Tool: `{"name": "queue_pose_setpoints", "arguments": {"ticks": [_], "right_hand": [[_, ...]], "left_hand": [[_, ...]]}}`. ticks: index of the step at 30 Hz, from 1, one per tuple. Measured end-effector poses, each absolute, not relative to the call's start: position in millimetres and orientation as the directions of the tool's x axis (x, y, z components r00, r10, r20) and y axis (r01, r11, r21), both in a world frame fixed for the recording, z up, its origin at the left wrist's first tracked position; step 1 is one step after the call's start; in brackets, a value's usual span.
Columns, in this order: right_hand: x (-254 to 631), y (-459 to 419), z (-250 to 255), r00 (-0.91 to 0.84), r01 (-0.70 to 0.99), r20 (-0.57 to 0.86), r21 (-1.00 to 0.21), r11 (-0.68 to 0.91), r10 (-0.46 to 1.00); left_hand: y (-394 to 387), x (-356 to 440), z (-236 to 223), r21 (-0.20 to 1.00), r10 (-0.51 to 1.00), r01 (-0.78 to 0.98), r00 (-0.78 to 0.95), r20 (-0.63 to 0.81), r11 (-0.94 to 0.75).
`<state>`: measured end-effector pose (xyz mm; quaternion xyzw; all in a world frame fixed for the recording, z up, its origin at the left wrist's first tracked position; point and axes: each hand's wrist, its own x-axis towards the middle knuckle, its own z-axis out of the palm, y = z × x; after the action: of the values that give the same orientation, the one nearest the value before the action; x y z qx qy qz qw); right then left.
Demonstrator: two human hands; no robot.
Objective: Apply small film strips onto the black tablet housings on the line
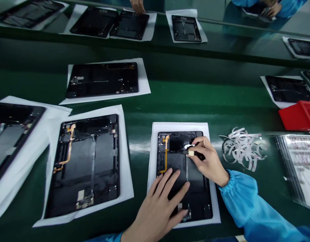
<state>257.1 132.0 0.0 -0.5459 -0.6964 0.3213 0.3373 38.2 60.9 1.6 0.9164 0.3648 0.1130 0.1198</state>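
An opened tablet housing (200, 188) with black insides lies on a white sheet (215, 208) in front of me. Along its upper left runs an orange flex cable (166, 158). My left hand (160, 205) rests flat on the lower part of the housing, fingers spread, holding nothing. Over the upper right part, the fingers of my right hand (207, 158) are pinched on a small black piece with a cream block (191, 153). Its exact kind is not clear, and my fingers partly hide it.
More open tablet housings lie on white sheets: one to the left (104, 168), one farther back (101, 79), several beyond. To the right are a pile of white strips (243, 148), a red bin (297, 116) and a clear tray (303, 168). A co-worker's hand (138, 6) touches a far housing.
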Motion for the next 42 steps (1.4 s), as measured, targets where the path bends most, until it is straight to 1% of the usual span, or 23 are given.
{"name": "queue_pose_setpoints", "arguments": {"ticks": [5,12,18,22,24,27,29,30,32,34,35,36,37,39,40,42], "right_hand": [[255,131,-1,-0.174,0.563,0.129,-0.800,0.206,0.976],[254,130,-2,-0.172,0.572,0.111,-0.797,0.191,0.979],[258,131,-5,-0.169,0.546,0.135,-0.812,0.207,0.976],[260,132,-9,-0.123,0.486,0.178,-0.847,0.216,0.976],[259,132,-11,-0.096,0.452,0.208,-0.862,0.229,0.973],[256,132,-9,0.009,0.433,0.241,-0.876,0.213,0.971],[257,128,-3,0.089,0.470,0.255,-0.863,0.185,0.963],[258,123,1,0.099,0.511,0.257,-0.842,0.173,0.961],[265,110,8,0.066,0.641,0.242,-0.753,0.145,0.968],[274,93,10,0.035,0.788,0.210,-0.607,0.103,0.977],[278,84,9,0.030,0.844,0.195,-0.531,0.080,0.980],[280,75,6,0.025,0.883,0.189,-0.465,0.067,0.982],[281,69,2,0.014,0.907,0.190,-0.416,0.067,0.982],[280,61,-5,-0.032,0.928,0.198,-0.359,0.103,0.980],[278,60,-8,-0.052,0.932,0.210,-0.341,0.123,0.976],[275,60,-11,-0.077,0.934,0.235,-0.323,0.153,0.969]], "left_hand": [[61,39,1,0.303,0.700,0.646,0.704,0.119,-0.701],[60,38,0,0.261,0.674,0.637,0.734,0.082,-0.725],[63,37,1,0.248,0.669,0.635,0.739,0.080,-0.731],[80,42,3,0.203,0.717,0.691,0.689,0.104,-0.693],[94,49,5,0.208,0.759,0.732,0.642,0.109,-0.649],[113,62,9,0.265,0.813,0.773,0.574,0.095,-0.576],[118,65,14,0.321,0.834,0.778,0.545,0.083,-0.540],[118,63,17,0.364,0.846,0.775,0.529,0.074,-0.516],[111,51,23,0.506,0.896,0.764,0.443,0.038,-0.399],[98,28,28,0.685,0.953,0.702,0.300,-0.035,-0.196],[92,16,30,0.765,0.966,0.638,0.240,-0.096,-0.083],[87,4,31,0.826,0.961,0.564,0.218,-0.173,0.021],[84,-6,31,0.862,0.938,0.495,0.234,-0.255,0.110],[81,-17,29,0.875,0.863,0.414,0.312,-0.397,0.253],[82,-18,27,0.865,0.835,0.404,0.331,-0.440,0.297],[85,-12,22,0.851,0.836,0.421,0.302,-0.458,0.314]]}}
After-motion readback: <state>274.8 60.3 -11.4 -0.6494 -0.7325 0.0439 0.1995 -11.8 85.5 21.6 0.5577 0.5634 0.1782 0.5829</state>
